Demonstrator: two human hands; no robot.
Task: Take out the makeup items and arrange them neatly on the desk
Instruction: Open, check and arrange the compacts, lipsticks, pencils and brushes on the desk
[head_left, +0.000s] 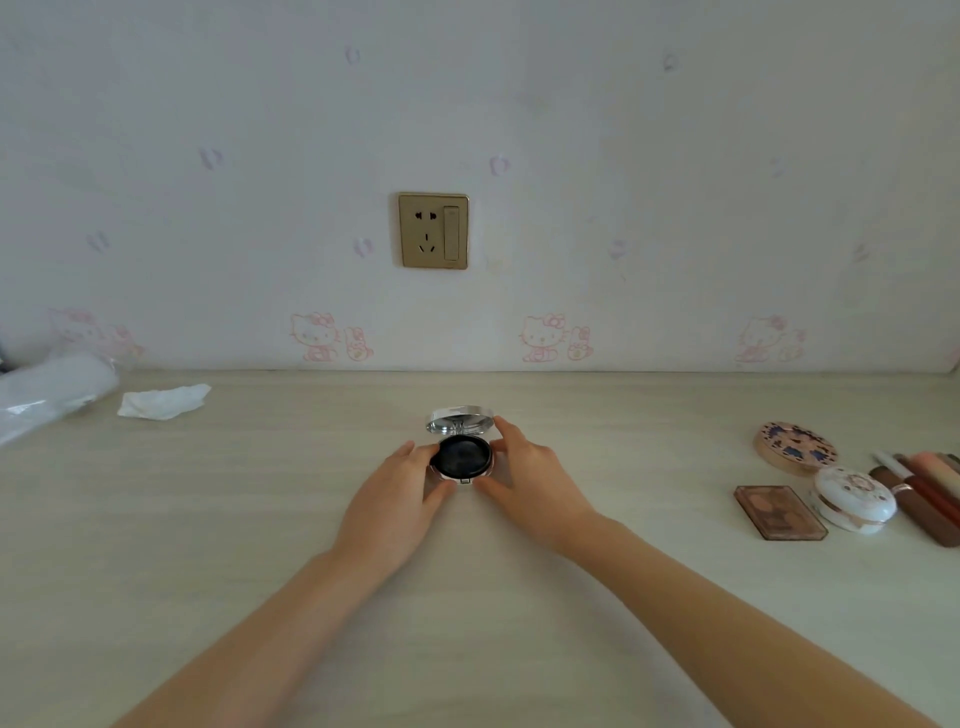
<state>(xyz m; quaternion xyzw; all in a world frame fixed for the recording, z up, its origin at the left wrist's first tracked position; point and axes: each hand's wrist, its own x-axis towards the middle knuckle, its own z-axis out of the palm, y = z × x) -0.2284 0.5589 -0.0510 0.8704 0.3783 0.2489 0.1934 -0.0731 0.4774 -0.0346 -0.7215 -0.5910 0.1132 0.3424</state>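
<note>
At the centre of the frame we see a round compact (460, 453) lying open on the pale desk (260, 519), its silver lid (459, 419) tilted up behind a black inner disc. The left hand (400, 493) and right hand (524, 478) grip its base from either side, fingers curled round the rim. At right lie a patterned round case (795, 448), a white compact (853, 500), a brown palette (779, 512) and several lipsticks (922, 493). We can read no writing on any of them.
</note>
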